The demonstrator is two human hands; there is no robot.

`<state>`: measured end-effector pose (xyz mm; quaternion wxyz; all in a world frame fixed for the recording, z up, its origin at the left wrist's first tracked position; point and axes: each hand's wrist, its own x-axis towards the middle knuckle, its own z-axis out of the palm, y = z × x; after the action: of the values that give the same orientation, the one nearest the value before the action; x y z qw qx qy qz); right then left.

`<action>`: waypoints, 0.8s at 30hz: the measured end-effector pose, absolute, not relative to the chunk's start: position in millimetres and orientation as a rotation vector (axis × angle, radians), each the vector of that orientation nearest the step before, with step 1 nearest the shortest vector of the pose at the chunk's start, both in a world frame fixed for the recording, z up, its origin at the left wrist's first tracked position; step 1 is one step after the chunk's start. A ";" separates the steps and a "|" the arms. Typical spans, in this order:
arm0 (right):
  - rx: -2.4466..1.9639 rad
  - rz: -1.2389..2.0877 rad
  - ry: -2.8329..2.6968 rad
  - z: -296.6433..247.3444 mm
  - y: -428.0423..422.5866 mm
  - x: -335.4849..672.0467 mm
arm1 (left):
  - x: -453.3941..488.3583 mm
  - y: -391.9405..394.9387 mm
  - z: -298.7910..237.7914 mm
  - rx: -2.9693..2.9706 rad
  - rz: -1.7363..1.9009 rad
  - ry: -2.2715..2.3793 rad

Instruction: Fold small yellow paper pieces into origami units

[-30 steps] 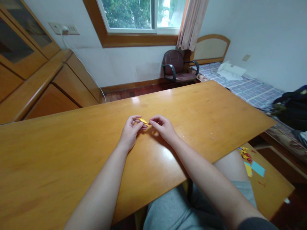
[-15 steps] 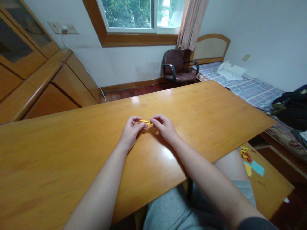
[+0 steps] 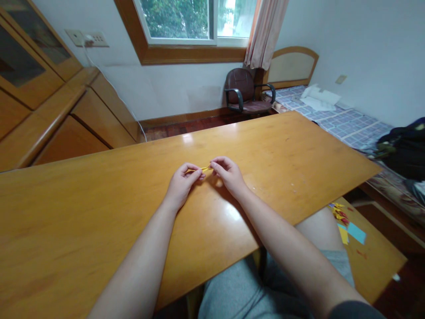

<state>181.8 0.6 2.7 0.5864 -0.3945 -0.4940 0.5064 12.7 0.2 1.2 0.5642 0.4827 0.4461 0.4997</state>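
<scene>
Between my hands is a small, narrow piece of folded yellow paper, held just above the wooden table. My left hand pinches its left part between thumb and fingers. On the other side, my right hand grips the right end with thumb and forefinger. Both hands are closed, and the fingertips cover much of the paper, so its exact folds cannot be made out.
On a lower surface at the right lie several small yellow and red folded paper pieces, a light blue sheet and a yellow sheet. Beyond the table stand a chair and a bed.
My right hand has shifted slightly up and right. Less of the yellow paper's left part shows, and its visible part now looks thinner between the fingertips. My left hand has barely moved.
</scene>
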 end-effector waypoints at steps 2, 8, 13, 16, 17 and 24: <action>-0.909 1.192 -1.120 4.0 -0.6 181.3 | 12.8 0.2 1.6 1.162 1.185 1.051; -0.898 1.164 -1.184 2.3 -1.5 181.2 | 12.4 0.3 1.7 1.274 1.218 1.078; -0.903 1.137 -1.199 0.7 0.3 179.5 | 13.8 -0.4 3.7 1.327 1.233 1.096; -0.891 1.144 -1.198 1.3 0.0 178.9 | 14.0 -0.5 4.4 1.343 1.245 1.110; -0.895 1.144 -1.210 1.9 -0.7 179.0 | 13.9 -0.6 4.4 1.356 1.251 1.116; -0.961 1.106 -1.311 7.3 -6.0 182.2 | 13.2 -3.1 6.0 1.428 1.276 1.120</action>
<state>182.2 -6.0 7.3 0.5546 -0.4067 -0.5549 0.4681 13.2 -3.1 6.0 0.4453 0.5763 0.4520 0.5150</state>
